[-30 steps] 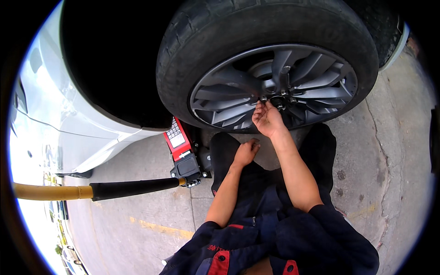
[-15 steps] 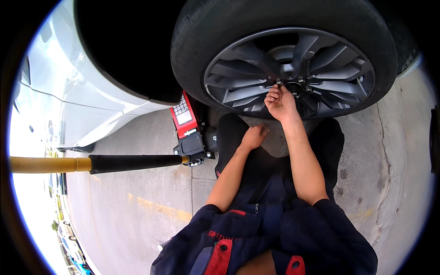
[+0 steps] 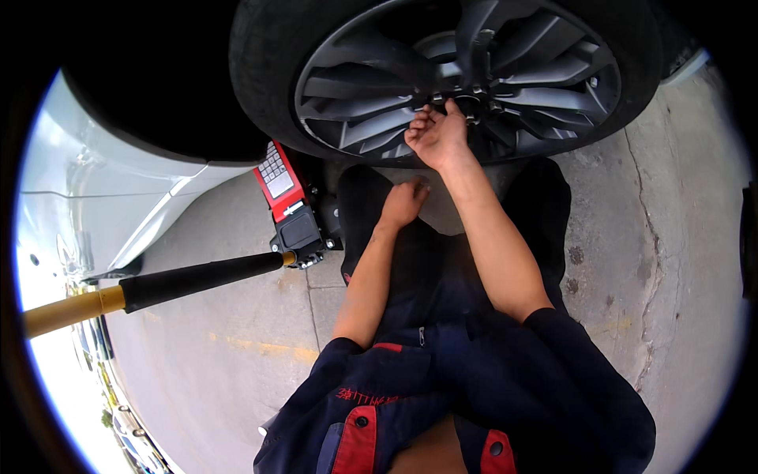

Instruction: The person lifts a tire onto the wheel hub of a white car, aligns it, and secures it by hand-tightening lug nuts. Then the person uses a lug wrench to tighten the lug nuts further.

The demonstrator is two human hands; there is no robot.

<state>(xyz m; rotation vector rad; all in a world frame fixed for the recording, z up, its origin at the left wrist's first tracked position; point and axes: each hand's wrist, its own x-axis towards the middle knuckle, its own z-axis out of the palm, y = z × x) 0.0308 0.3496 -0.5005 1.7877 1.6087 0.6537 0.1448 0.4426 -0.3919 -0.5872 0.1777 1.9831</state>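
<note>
A dark grey multi-spoke wheel rim sits inside a black tyre in front of me. My right hand reaches up to the hub, palm turned up, thumb and half-curled fingers apart. Its fingertips are beside a lug nut left of the dark hub centre; nothing shows in the palm. My left hand rests loosely by my left knee, fingers slightly bent and holding nothing visible.
A red and black floor jack stands left of the wheel. Its yellow handle with a black sleeve slants out to the left. The white car body lies beyond it. Cracked concrete extends to the right.
The view has shifted, so the wheel and jack sit further left and higher. My right thumb has parted from the fingers at the lug nut. My left hand stays by the knee.
</note>
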